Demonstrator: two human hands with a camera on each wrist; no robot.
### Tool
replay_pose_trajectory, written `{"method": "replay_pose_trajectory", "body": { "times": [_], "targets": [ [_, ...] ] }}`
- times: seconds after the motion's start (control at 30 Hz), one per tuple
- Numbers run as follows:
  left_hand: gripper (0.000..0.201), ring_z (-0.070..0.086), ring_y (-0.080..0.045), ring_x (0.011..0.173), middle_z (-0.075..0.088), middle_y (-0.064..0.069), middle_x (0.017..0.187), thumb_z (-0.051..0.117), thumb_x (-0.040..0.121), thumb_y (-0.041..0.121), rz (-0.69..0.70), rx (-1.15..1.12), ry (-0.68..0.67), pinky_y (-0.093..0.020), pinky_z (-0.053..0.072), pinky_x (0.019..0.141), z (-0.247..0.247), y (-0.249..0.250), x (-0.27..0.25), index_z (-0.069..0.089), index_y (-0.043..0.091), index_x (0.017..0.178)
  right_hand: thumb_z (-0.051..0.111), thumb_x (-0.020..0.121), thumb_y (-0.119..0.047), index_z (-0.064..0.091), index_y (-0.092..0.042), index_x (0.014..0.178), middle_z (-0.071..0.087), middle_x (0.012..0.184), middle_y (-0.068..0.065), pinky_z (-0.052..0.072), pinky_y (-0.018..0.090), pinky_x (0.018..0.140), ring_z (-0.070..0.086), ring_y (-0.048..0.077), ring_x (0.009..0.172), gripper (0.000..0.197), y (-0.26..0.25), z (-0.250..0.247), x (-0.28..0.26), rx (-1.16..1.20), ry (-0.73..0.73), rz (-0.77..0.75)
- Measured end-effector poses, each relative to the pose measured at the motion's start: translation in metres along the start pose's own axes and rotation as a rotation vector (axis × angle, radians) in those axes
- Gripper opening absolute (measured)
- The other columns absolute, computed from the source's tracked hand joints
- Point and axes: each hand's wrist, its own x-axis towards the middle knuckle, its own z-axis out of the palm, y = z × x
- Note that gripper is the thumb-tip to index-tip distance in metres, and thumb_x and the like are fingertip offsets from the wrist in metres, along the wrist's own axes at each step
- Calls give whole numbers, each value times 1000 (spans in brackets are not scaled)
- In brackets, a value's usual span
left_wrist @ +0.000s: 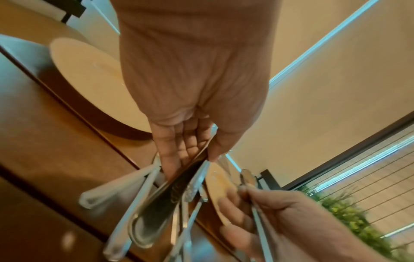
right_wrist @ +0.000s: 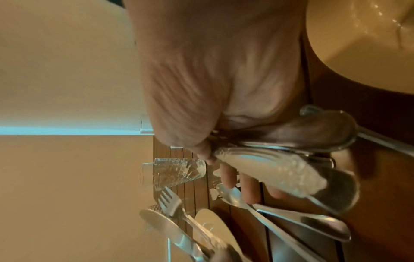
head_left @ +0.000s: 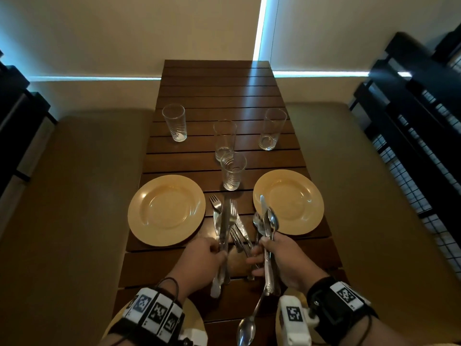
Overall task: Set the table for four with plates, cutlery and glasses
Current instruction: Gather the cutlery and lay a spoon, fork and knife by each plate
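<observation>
My left hand [head_left: 214, 253] grips a bunch of cutlery [head_left: 224, 226], a knife and forks, by the handles over the table's near middle; the left wrist view shows the handles [left_wrist: 161, 200] fanning out under my fingers [left_wrist: 179, 150]. My right hand [head_left: 264, 255] grips a second bunch, spoons and a knife [head_left: 268, 222], with one spoon [head_left: 246, 329] hanging bowl down. More forks [head_left: 238, 239] show between the hands. Two yellow plates sit at left [head_left: 139, 216] and right [head_left: 309, 196]. Several empty glasses stand beyond, the nearest [head_left: 233, 172] between the plates.
The slatted wooden table [head_left: 219, 91] runs away from me between two padded benches [head_left: 74, 183]. Another yellow plate [head_left: 197, 318] lies at the near edge under my left wrist. Dark chair frames [head_left: 419, 101] stand at the right. The right wrist view shows a plate [right_wrist: 369, 44] close by.
</observation>
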Motion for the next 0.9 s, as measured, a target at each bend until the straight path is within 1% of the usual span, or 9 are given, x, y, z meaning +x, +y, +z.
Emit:
{"method": "replay_pose_trajectory", "body": {
  "times": [0.07,0.17,0.3,0.47,0.57,0.67,0.77,0.83,0.9],
  "targets": [
    [14,75,-20,75,75,-5,85,66,97,22,10,-162,-41,-30,63,65,3,15,-2,71,15,87,40,106,-19,55,-8,120,67,112,26,60,50,75,69,41,94,23,1,5,-1,72,-60,-12],
    [15,79,-23,77,78,-10,89,66,98,14,-22,-391,-100,-41,65,69,11,32,0,70,3,88,38,106,-12,58,-3,120,71,111,27,59,53,75,72,40,90,26,1,12,-5,163,-127,-41],
    [13,78,-24,73,79,-9,85,69,96,16,-11,-330,-68,-48,66,70,27,37,6,74,7,89,40,104,-7,63,-2,118,73,108,25,59,54,77,73,39,94,27,3,19,-9,230,-125,-66],
    [11,73,-11,73,73,4,79,75,87,22,85,-96,26,-39,65,71,41,44,3,67,29,84,39,105,-9,62,-5,120,76,96,19,59,38,60,75,29,79,27,6,20,-14,244,-54,-57],
    [18,72,-10,73,69,4,79,76,83,20,107,-122,77,-37,65,68,48,47,0,61,29,88,42,105,-18,63,-9,119,78,96,14,58,36,58,75,25,78,26,7,17,-18,231,-69,-61],
    [11,74,-11,75,74,4,84,70,87,20,193,-75,14,-38,65,73,53,48,-1,74,26,97,48,103,-27,62,-8,119,76,97,18,57,40,63,73,30,80,28,10,11,-21,244,-72,-52],
    [21,69,-1,70,77,9,85,65,92,33,307,64,-2,-23,59,74,53,49,-6,77,31,110,50,102,-28,61,-4,115,72,82,15,52,35,53,66,26,63,29,14,1,-22,222,-15,-65],
    [20,65,2,75,75,10,88,64,95,37,338,114,79,-15,50,71,45,49,-6,79,29,105,50,102,-25,61,-2,109,68,74,9,42,28,44,58,18,53,27,15,-8,-24,199,19,-76],
    [15,64,0,74,72,9,87,65,97,33,234,87,149,-14,48,64,35,41,4,78,25,98,52,100,-26,60,-4,102,61,70,5,33,27,44,46,14,49,23,16,-19,-29,199,27,-82]
  ]
}}
